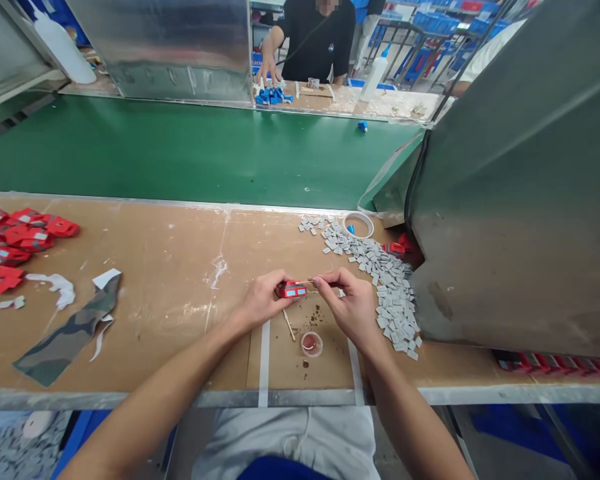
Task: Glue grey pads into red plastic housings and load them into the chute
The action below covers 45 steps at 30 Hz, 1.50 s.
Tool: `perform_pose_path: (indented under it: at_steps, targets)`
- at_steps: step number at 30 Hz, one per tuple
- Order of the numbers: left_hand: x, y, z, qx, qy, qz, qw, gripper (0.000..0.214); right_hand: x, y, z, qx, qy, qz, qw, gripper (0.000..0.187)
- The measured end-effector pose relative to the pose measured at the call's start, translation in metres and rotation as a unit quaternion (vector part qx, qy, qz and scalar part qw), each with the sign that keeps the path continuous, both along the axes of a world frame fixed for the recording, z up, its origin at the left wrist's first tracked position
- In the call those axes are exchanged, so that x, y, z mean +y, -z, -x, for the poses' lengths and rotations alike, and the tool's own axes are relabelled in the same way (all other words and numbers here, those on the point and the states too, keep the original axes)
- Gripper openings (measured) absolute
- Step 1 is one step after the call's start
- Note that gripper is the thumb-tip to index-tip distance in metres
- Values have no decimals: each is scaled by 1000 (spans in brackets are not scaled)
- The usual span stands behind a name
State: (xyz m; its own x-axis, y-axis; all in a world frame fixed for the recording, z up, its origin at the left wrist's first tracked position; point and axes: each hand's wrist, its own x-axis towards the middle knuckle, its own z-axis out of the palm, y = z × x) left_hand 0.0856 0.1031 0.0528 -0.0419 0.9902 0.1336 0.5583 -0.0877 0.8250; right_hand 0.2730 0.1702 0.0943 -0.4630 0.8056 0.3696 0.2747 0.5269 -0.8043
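Between the fingers of my left hand (266, 299) is a small red plastic toy part (293, 291) with pale window-like patches, held just above the table. My right hand (349, 303) is closed in a pinch on a thin stick (305, 281), whose tip reaches the top of the red part. Below the hands, a cotton swab (289, 325) lies on the brown work surface. Beside it stands a small clear cup (312, 345) with pinkish liquid in it. Dark brown specks are scattered around the cup.
Many small grey tiles (395, 300) spread to the right, near a tape roll (359, 225). Red parts (25, 237) and a camouflage strip (70, 333) lie left. Beyond the green belt (180, 153), another person's hand (269, 67) is over blue parts (273, 97). A metal panel (520, 200) stands right.
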Motion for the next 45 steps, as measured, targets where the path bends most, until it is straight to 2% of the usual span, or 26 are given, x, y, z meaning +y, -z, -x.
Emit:
perform_pose_path:
  at_steps: [5,13,17,20,24,28,32,37,39,41,43,45]
  targets:
    - [1,1,0,-1,7,-2,1000,15,0,1,1,-23,-9,8,1000,18]
    - [0,0,0,17,3,-9,1000,14,-3,8,5,-15,-35,-19,999,18]
    - [0,-1,0,26,3,-5,1000,13,-2,10,5,-33,-17,-44,998,23]
    - [-1,-2,0,26,3,-8,1000,14,-3,10,8,-32,-22,-35,999,24]
    - [-3,-4,1,25,5,-17,1000,15,-5,2,2,-6,-16,-2,1000,21]
    - [-3,-5,1,-1,8,-17,1000,16,-16,-16,-31,32,25,29,999,18]
    - [-1,-2,1,-6,21,-13,1000,13,-39,-17,-58,-6,-36,4,999,16]
    - [-1,2,3,4,25,-8,1000,14,-61,-5,-57,-78,-136,18,988,13]
    - [-1,2,3,5,23,-11,1000,15,-54,-8,-56,-117,-185,41,975,13]
    - [-1,2,3,2,22,-20,1000,16,-32,-15,-58,-161,-199,54,965,24]
    - [-1,0,2,4,24,-26,999,17,4,-19,-59,-209,-150,40,966,23]
    - [-1,-2,2,3,23,-23,999,16,45,-16,-57,-269,-32,4,963,15]
